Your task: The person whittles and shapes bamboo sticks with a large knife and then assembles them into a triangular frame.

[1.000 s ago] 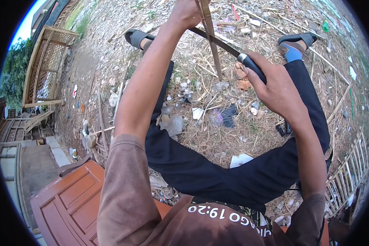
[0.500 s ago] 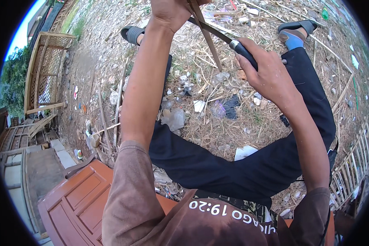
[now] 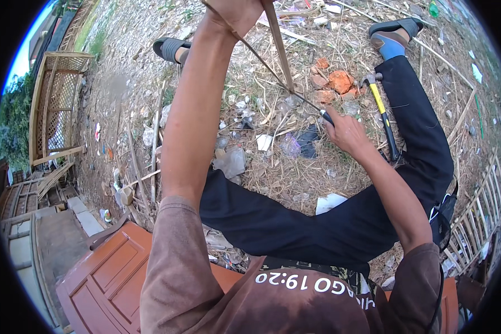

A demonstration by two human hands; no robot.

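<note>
At the top edge my left hand (image 3: 236,15) is closed around a narrow wooden strip (image 3: 279,47), which slants down toward the ground. My hand's fingers are partly cut off by the frame. Lower and to the right, my right hand (image 3: 348,133) grips the black handle of a knife (image 3: 328,117). Its blade appears nearly edge-on and points up and left, meeting or passing the strip's lower end. A thin brown line continues from there up to my left wrist; I cannot tell whether it is blade or a second strip.
A hammer (image 3: 382,111) with a yellow and black handle lies by my right leg, near orange brick chunks (image 3: 339,82). Straw, stones and litter cover the ground. Reddish-brown panelled wood (image 3: 108,273) is at lower left, a lattice frame (image 3: 58,111) at left, slatted wood (image 3: 476,217) at right.
My right hand with the knife has moved down from beside the strip's middle to below its lower end. The hammer and brick chunks have come into clear view. My left hand has shifted slightly.
</note>
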